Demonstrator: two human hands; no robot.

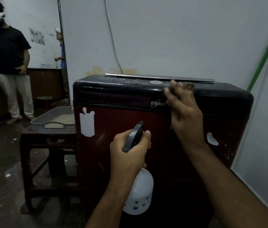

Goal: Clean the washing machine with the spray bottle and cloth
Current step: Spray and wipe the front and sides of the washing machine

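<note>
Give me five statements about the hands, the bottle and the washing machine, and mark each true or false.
1. The left hand grips the spray bottle. True.
2. The right hand hangs idle beside the washing machine. False: it is up at the machine's top front edge, holding what looks like a dark cloth, though blurred.
3. The spray bottle's body is white. True.
4. The machine's front panel is white. False: it is dark red.
5. A green pole leans on the wall at right. True.

Grey perforated tray (pixel 54 115) on dark stool (pixel 36 145); green pole (pixel 263 63) against wall.
</note>
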